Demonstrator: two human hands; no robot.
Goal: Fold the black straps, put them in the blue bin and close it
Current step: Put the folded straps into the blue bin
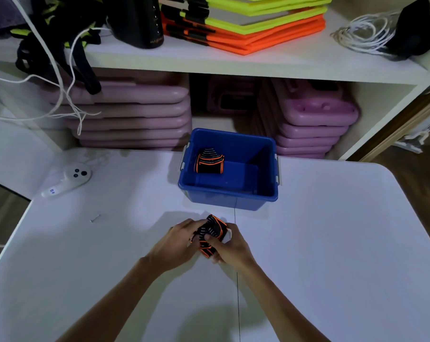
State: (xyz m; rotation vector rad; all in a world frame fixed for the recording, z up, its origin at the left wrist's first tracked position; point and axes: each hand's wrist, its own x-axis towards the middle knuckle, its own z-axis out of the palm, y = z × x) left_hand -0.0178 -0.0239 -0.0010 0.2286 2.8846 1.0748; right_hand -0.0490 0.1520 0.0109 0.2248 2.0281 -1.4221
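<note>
An open blue bin [268, 193] stands on the white table [332, 243] at the far middle. Inside it, at the left, lies a folded black strap [210, 161] with orange edging and grey stripes. Just in front of the bin, both hands hold a second black strap [212, 233], bunched and partly folded. My left hand [178, 240] grips its left side. My right hand [230, 248] pinches its right side, thumb on top. A small white tag shows at the strap's right edge. No lid is in view.
A white controller [68, 180] lies on the table's far left, and a small screw [95, 218] nearer. Behind the table, shelves hold pink cases [135, 112], orange and yellow boards [248, 28], white cords [367, 33] and hanging black straps [61, 45].
</note>
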